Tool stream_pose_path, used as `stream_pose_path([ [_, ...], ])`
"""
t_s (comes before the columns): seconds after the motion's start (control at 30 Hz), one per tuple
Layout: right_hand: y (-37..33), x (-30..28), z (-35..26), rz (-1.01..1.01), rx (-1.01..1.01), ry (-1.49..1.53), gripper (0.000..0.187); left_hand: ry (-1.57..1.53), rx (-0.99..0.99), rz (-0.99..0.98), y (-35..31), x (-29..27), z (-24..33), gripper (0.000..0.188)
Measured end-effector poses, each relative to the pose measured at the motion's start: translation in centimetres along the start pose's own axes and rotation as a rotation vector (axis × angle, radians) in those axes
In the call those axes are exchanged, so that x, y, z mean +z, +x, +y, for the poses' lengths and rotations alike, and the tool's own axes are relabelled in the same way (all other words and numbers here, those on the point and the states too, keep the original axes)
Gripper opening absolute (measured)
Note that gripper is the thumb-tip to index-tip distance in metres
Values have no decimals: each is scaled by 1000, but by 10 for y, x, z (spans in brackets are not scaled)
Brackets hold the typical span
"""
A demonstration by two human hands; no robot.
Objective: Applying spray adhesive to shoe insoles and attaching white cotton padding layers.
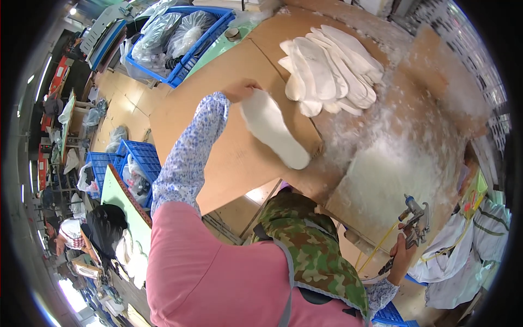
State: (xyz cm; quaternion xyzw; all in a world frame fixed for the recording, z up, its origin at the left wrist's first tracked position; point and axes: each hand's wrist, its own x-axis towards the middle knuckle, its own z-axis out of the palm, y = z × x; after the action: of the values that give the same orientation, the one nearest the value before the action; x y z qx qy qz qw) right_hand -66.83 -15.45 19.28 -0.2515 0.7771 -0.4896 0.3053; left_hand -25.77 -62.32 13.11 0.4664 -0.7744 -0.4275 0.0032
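Note:
My left hand pinches the upper end of a white shoe insole, which hangs over the brown cardboard-covered table. Down at the right, my right hand is wrapped round the handle of a metal spray gun. A thin yellow hose runs beside that hand. Past the held insole lies a fanned pile of white insoles on the cardboard. Between the pile and the spray gun, white fluffy residue coats the board.
At the upper left a blue crate holds plastic bags. More blue crates stand on the floor at the left, near a pale green board. A roll of tape sits at the far table edge. White sacks hang at the right.

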Motion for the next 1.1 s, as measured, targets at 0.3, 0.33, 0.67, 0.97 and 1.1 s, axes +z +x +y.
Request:
stream_pose_path([
  [0.3, 4, 64, -32, 43, 186, -146, 39, 34, 29, 287, 158, -90, -130, 35],
  [0.33, 3, 67, -33, 55, 206, -172, 39, 37, 26, 280, 175, -97, -138, 35],
  [0.67, -5, 74, -41, 104, 309, -157, 33, 606, 149, 1075, 227, -62, -76, 38],
  [0.97, -1, 71, -62, 82, 246, -179, 25, 490, 19, 536, 297, 20, 65, 38],
  [1.1, -3, 56, -43, 40, 229, -119, 28, 524, 48, 859, 269, 24, 104, 39],
])
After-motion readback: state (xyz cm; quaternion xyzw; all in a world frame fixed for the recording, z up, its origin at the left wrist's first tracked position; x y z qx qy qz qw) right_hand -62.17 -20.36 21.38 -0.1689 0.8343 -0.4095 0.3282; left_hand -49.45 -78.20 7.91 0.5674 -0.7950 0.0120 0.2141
